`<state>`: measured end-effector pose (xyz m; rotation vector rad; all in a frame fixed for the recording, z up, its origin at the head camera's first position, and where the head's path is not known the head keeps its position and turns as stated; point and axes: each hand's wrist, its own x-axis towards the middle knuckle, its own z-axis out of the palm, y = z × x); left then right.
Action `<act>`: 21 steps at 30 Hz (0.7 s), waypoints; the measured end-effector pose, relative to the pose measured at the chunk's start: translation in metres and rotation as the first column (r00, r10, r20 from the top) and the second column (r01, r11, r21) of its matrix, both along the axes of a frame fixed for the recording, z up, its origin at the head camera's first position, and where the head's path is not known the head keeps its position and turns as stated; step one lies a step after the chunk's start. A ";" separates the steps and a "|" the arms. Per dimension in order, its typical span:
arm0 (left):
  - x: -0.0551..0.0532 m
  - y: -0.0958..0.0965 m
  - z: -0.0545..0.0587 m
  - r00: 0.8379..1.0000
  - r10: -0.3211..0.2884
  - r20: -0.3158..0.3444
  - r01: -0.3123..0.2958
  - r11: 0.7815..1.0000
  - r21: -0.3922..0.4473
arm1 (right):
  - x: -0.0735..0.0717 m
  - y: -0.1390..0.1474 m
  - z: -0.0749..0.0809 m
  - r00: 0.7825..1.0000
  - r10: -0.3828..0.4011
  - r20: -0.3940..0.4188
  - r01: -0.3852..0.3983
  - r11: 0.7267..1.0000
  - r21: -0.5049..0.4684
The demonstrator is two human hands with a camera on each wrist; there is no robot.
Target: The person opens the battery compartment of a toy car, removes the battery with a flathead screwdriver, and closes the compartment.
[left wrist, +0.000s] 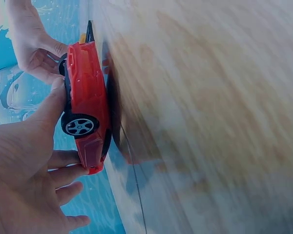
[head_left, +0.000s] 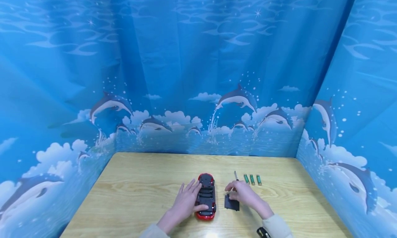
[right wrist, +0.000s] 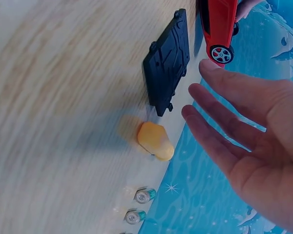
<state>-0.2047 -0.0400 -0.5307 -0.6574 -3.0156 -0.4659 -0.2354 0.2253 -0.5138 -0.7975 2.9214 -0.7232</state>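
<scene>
A red toy car [head_left: 206, 215] lies upside down on the table, its black underside [left wrist: 68, 95] up and its battery compartment [head_left: 206, 192] uncovered, without batteries in it. My left hand [head_left: 185, 200] holds the car, thumb across the underside and fingers along the left side. Beside the car lies a black battery cover [right wrist: 168, 63], flat on the table. Over the cover hovers my right hand [head_left: 243, 193], its fingers loosely bent with nothing between them. Just beyond that hand is a screwdriver [head_left: 236, 175]; its yellow handle [right wrist: 155, 140] shows in the right wrist view.
Three green batteries [head_left: 252, 179] stand in a row on the table, right of the screwdriver. The wooden table [head_left: 149, 183] is bounded at the back and sides by a blue dolphin-print curtain [head_left: 186, 59]. A dark band [head_left: 263, 232] circles the right wrist.
</scene>
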 end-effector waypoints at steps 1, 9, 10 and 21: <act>0.000 0.000 -0.001 1.000 -0.001 -0.004 0.001 1.000 0.000 | 0.000 -0.001 0.000 1.000 -0.003 -0.001 0.003 1.000 0.011; -0.001 -0.002 -0.004 1.000 -0.004 -0.015 0.004 1.000 0.015 | -0.002 -0.003 0.000 1.000 0.019 0.002 -0.019 0.997 0.081; -0.001 -0.002 -0.004 1.000 -0.004 -0.018 0.005 1.000 0.017 | -0.002 -0.003 -0.001 0.999 0.031 -0.008 -0.031 0.996 0.081; 0.000 -0.002 -0.005 1.000 -0.008 -0.029 0.009 1.000 0.013 | -0.006 -0.004 -0.005 0.995 -0.009 0.101 0.004 0.999 0.052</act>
